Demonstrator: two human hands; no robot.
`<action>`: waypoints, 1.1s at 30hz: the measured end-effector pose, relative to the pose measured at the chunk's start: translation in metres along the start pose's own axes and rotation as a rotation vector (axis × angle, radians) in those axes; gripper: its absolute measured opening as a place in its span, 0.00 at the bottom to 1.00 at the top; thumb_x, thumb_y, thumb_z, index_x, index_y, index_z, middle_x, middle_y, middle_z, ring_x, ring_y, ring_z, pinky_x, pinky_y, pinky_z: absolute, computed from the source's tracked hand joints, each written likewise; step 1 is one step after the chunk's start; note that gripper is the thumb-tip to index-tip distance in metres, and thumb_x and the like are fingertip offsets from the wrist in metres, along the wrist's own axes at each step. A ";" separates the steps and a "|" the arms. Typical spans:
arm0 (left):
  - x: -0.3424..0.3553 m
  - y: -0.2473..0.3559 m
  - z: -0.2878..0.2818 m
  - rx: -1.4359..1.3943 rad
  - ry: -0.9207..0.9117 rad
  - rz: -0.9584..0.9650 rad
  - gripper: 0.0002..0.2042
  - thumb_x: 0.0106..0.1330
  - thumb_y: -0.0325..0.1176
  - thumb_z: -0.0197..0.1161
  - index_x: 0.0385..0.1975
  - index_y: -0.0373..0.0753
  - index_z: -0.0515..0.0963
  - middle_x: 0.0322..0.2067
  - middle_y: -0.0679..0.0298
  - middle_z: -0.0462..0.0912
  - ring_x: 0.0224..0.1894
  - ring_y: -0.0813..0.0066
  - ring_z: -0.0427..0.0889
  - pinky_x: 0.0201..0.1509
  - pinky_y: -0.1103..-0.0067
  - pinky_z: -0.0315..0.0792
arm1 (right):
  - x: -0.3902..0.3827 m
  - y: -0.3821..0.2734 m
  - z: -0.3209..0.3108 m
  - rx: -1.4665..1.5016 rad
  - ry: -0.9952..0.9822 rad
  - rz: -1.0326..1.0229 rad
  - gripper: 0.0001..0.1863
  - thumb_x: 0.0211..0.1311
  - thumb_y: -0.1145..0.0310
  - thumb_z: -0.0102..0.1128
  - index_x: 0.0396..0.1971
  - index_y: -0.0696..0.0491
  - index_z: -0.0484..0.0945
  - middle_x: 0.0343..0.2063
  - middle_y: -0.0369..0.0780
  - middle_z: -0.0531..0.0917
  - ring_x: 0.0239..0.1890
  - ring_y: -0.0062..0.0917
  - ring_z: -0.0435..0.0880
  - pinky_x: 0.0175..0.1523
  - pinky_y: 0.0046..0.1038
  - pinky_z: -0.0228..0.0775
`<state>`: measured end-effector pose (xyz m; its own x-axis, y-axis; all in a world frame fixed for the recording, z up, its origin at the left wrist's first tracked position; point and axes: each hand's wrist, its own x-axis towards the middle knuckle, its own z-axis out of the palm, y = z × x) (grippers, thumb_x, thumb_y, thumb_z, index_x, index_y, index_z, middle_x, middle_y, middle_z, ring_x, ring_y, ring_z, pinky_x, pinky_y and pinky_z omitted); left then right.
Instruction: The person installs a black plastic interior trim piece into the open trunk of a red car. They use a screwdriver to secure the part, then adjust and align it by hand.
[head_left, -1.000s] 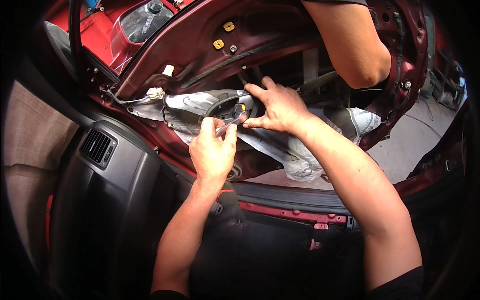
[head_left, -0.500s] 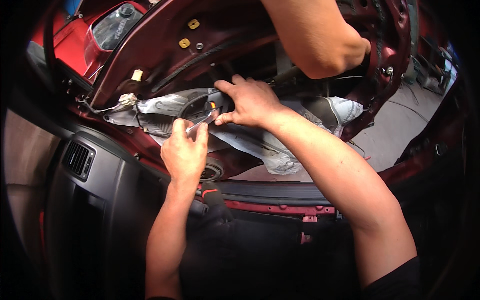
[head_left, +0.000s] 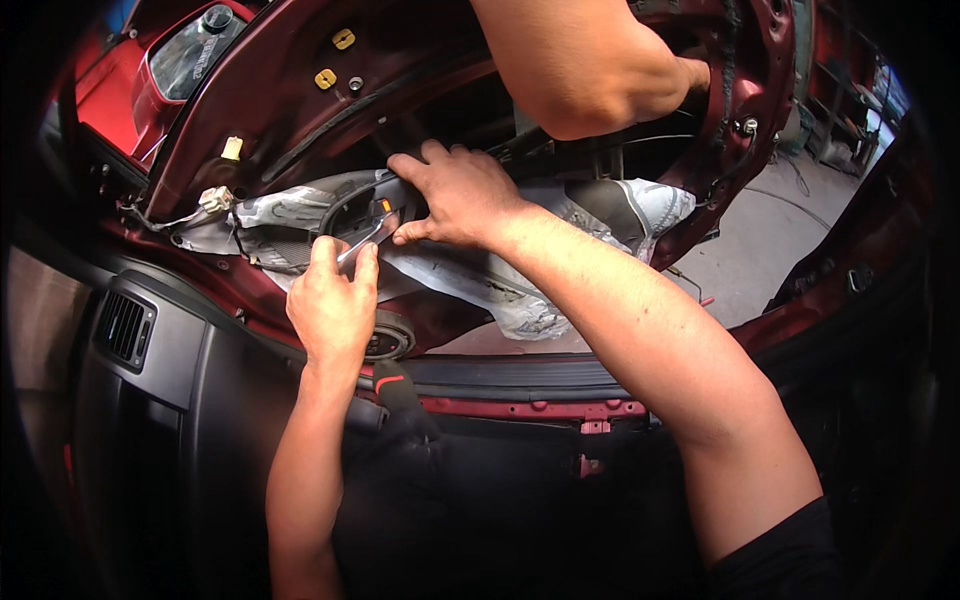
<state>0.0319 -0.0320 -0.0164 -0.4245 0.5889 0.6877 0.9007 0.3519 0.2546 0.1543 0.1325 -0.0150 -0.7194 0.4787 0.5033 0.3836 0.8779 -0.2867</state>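
- The left hand (head_left: 333, 305) is closed round a slim metal tool (head_left: 365, 238), tip pointing to 1 o'clock at the dark handle recess (head_left: 362, 212) in the red car door (head_left: 290, 110).
- The right hand (head_left: 455, 195), fingers spread flat and gripping nothing, presses the grey plastic sheet (head_left: 470, 275) just at 3 o'clock of the recess.
- Another person's arm (head_left: 585, 65) reaches in at 12 o'clock.
- To do it well, I'd judge: keep the sheet pinned flat, work the tip gently, stay clear of the white connector (head_left: 215, 198) at 9 o'clock.
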 end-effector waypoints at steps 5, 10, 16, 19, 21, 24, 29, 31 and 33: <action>0.001 -0.001 0.000 0.018 0.006 0.001 0.15 0.62 0.42 0.73 0.32 0.37 0.77 0.21 0.55 0.84 0.23 0.59 0.84 0.31 0.67 0.75 | 0.001 -0.002 -0.003 -0.006 -0.010 0.006 0.47 0.46 0.37 0.74 0.66 0.42 0.69 0.52 0.46 0.75 0.55 0.44 0.78 0.59 0.45 0.72; 0.000 -0.003 0.001 0.010 0.009 0.015 0.15 0.63 0.43 0.72 0.33 0.38 0.77 0.20 0.55 0.83 0.24 0.56 0.84 0.32 0.65 0.75 | 0.001 -0.003 -0.002 -0.014 0.011 -0.002 0.45 0.46 0.39 0.75 0.62 0.45 0.71 0.50 0.46 0.76 0.53 0.44 0.80 0.57 0.45 0.74; -0.001 -0.008 0.004 0.034 0.004 0.036 0.15 0.63 0.45 0.70 0.35 0.39 0.77 0.19 0.55 0.82 0.25 0.51 0.85 0.33 0.62 0.75 | 0.003 -0.001 0.001 -0.023 0.039 -0.019 0.41 0.46 0.39 0.75 0.56 0.49 0.72 0.48 0.46 0.77 0.51 0.44 0.81 0.56 0.45 0.75; 0.000 -0.006 0.004 0.034 -0.001 0.041 0.15 0.64 0.45 0.70 0.35 0.40 0.77 0.19 0.55 0.82 0.26 0.50 0.85 0.33 0.61 0.75 | 0.002 0.001 0.000 -0.017 0.059 -0.021 0.41 0.46 0.39 0.75 0.55 0.50 0.72 0.47 0.46 0.77 0.51 0.44 0.81 0.54 0.45 0.75; -0.001 -0.009 0.003 0.052 -0.003 0.042 0.15 0.64 0.46 0.70 0.35 0.40 0.77 0.19 0.54 0.82 0.26 0.49 0.85 0.33 0.60 0.75 | 0.003 0.000 0.002 -0.007 0.073 -0.025 0.41 0.46 0.39 0.75 0.54 0.50 0.73 0.46 0.47 0.78 0.50 0.45 0.81 0.53 0.45 0.75; -0.001 -0.019 0.006 0.072 0.028 0.095 0.16 0.66 0.49 0.68 0.35 0.41 0.77 0.19 0.54 0.82 0.26 0.47 0.84 0.31 0.58 0.74 | 0.006 0.002 0.009 0.019 0.117 -0.055 0.39 0.45 0.40 0.75 0.50 0.52 0.74 0.45 0.49 0.79 0.48 0.46 0.82 0.52 0.46 0.76; -0.002 -0.017 0.010 0.008 0.034 0.079 0.15 0.66 0.45 0.69 0.34 0.39 0.77 0.15 0.56 0.77 0.19 0.55 0.79 0.27 0.63 0.70 | 0.003 0.002 0.007 0.007 0.086 -0.042 0.41 0.42 0.42 0.79 0.52 0.52 0.74 0.48 0.47 0.78 0.50 0.45 0.81 0.54 0.43 0.75; -0.001 -0.016 0.009 -0.024 0.046 0.098 0.15 0.67 0.44 0.69 0.33 0.38 0.76 0.15 0.56 0.77 0.18 0.56 0.78 0.26 0.64 0.69 | 0.002 0.001 0.007 0.001 0.099 -0.048 0.43 0.42 0.42 0.80 0.54 0.52 0.74 0.47 0.47 0.78 0.50 0.44 0.81 0.54 0.42 0.76; -0.001 -0.011 0.007 -0.018 0.016 0.094 0.15 0.67 0.43 0.69 0.33 0.37 0.76 0.16 0.56 0.78 0.18 0.56 0.78 0.26 0.64 0.69 | 0.001 0.003 0.006 -0.013 0.090 -0.046 0.43 0.42 0.41 0.79 0.55 0.52 0.73 0.47 0.47 0.78 0.50 0.43 0.81 0.53 0.42 0.76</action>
<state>0.0216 -0.0319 -0.0245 -0.3371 0.6068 0.7198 0.9380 0.2824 0.2012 0.1510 0.1354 -0.0196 -0.6820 0.4364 0.5869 0.3587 0.8989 -0.2515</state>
